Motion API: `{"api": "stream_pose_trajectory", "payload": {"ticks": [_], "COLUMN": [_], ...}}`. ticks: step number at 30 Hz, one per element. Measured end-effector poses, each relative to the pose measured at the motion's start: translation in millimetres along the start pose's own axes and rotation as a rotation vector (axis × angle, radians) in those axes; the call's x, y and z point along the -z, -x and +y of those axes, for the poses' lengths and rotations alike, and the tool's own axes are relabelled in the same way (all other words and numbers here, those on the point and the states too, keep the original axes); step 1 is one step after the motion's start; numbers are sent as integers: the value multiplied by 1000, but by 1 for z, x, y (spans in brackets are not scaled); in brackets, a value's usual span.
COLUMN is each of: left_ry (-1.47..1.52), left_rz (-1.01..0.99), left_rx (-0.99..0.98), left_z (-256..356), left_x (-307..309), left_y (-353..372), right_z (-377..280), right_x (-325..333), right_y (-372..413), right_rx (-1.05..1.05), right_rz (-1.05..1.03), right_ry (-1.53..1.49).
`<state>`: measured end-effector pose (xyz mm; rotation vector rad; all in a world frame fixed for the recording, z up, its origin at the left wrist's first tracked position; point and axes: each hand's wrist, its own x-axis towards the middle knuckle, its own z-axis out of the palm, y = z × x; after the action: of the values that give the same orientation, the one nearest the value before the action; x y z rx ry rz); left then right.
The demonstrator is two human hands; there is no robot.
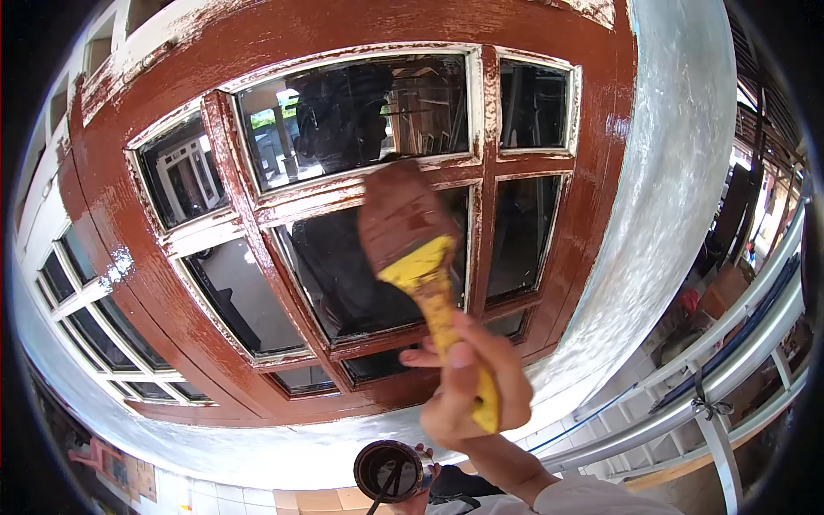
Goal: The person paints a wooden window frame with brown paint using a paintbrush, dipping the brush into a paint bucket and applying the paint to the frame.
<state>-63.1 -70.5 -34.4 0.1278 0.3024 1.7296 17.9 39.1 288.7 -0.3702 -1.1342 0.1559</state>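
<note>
My right hand (476,386) is closed round the yellow handle of a wide paintbrush (408,227). Red-brown paint coats the brush head, which points up in front of a window frame's horizontal bar; whether it touches the bar I cannot tell. The window frame (592,215) is red-brown, with whitish, patchy edges round its glass panes. Low in the view, my left hand (422,481) grips a paint can (388,470) from its right side. Dark paint and a thin stick show inside the can. Most of my left hand is hidden behind it.
A grey-white wall (678,172) borders the window on the right. Silver metal railings (652,429) stand at the lower right. Another window with white bars (94,330) is at the left. A pink stool (96,457) stands at the lower left.
</note>
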Motion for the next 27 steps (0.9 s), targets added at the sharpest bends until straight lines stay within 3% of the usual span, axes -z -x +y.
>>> {"api": "stream_pose_trajectory", "payload": {"ticks": [4,7,11,19,23,27], "left_ry": [-17,-23,-33,-63,-79,-52], "left_rz": [2,-1,8,34,29,-2], "left_rx": [10,16,20,7,5,26], "left_z": [2,3,4,6,6,4], "left_x": [-11,-19,-24,-28,-36,-26], "left_y": [0,-1,0,6,2,2], "right_z": [-1,1,7,-4,-3,1], "right_x": [6,7,-2,-5,-1,-11], "right_y": [1,-4,-12,0,-13,-22], "right_rx": [1,13,-115,32,79,-1], "right_rz": [-101,196,326,-137,-246,-260], "right_ry": [-20,-80,-33,-3,-163,-203]}}
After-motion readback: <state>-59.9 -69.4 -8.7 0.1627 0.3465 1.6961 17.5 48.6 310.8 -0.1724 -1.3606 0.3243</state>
